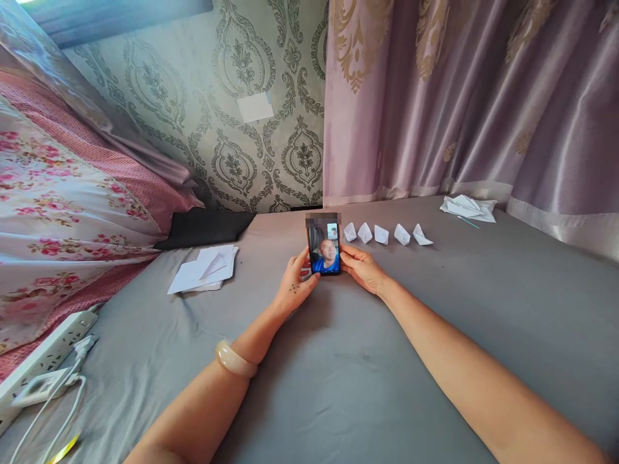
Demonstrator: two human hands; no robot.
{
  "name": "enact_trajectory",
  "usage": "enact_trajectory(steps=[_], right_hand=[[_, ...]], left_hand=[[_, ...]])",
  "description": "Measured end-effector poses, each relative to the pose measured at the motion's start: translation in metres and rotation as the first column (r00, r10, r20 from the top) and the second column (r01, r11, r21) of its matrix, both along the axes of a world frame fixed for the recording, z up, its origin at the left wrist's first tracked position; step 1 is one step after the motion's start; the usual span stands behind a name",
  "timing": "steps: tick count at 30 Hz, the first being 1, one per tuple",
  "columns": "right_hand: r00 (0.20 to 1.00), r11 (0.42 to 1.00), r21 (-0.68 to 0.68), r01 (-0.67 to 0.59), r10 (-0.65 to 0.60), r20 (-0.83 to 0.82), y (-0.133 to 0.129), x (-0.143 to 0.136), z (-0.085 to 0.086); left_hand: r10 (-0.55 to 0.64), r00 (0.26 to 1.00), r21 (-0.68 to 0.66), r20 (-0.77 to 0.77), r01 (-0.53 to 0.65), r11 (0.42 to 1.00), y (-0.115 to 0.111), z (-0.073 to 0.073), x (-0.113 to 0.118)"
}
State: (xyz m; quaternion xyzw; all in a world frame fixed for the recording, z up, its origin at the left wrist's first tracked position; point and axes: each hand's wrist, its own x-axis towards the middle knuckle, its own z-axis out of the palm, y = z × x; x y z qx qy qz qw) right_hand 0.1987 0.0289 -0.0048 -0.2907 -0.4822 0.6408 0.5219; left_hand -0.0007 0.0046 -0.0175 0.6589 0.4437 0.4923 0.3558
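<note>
A smartphone (318, 263) stands upright on the grey bed sheet (358, 367), its lit screen facing me with a video call picture of a person. My left hand (296, 281) grips its left edge, thumb at the lower corner. Against the right edge, the fingers of my right hand (362, 267) are closed, partly hidden behind the phone. Just right of it, several folded white paper pieces (381, 234) stand in a row. A pale bangle (236, 359) circles my left forearm.
White paper sheets (203, 269) lie stacked at left, near a black cloth (207, 227). More folded paper (468, 207) and a thin green stick (469, 223) rest at back right. A power strip (53, 345) with white cables sits at lower left. Curtains (416, 129) hang behind.
</note>
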Motion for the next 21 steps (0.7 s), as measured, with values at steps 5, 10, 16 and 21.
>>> enact_trajectory(steps=[5,10,16,21], right_hand=[[1.000,1.000,0.021,-0.021,0.021,0.003,-0.0013,0.0007,0.0016],[0.999,0.999,0.023,-0.030,0.029,0.024,-0.0020,0.0012,0.0032],[0.999,0.998,0.032,-0.052,0.051,0.018,-0.0010,0.0008,0.0037],[0.999,0.999,0.013,-0.045,0.045,0.025,-0.0005,0.0012,0.0036]], left_hand=[[-0.003,1.000,0.009,0.011,0.003,1.000,0.0002,-0.0008,-0.0004],[0.010,1.000,0.017,0.000,-0.010,1.000,0.0009,-0.0017,-0.0016],[-0.018,0.999,0.022,0.029,0.017,1.000,-0.0006,-0.0001,-0.0016],[-0.015,0.997,0.017,0.069,0.014,1.000,-0.0010,0.0008,-0.0001]])
